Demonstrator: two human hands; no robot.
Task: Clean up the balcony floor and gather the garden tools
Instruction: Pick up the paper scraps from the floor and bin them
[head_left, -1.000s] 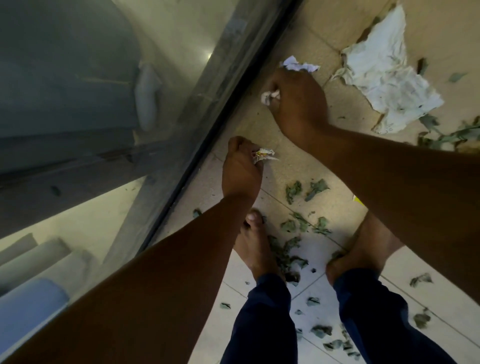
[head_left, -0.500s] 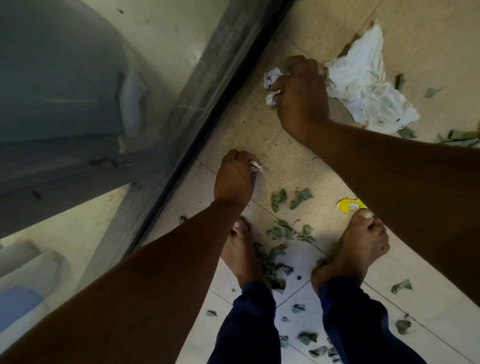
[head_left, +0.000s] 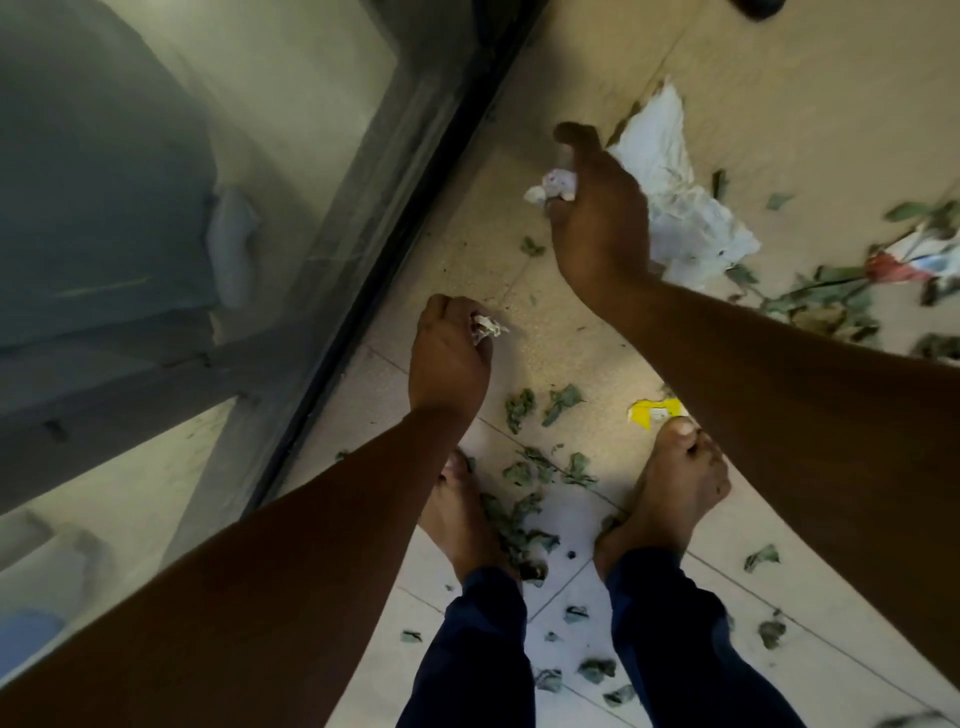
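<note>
I can read no text anywhere from here. The yellow scrap (head_left: 655, 413) on the floor by my right foot carries a small white label with dark marks, too small and blurred to make out. The red and white wrapper (head_left: 906, 262) at the right edge is smeared, and any print on it is illegible to me.

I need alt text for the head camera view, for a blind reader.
Seen from above, a barefoot person's left hand and right hand each hold crumpled paper scraps over a tiled floor littered with dry leaves and a large white paper.
</note>
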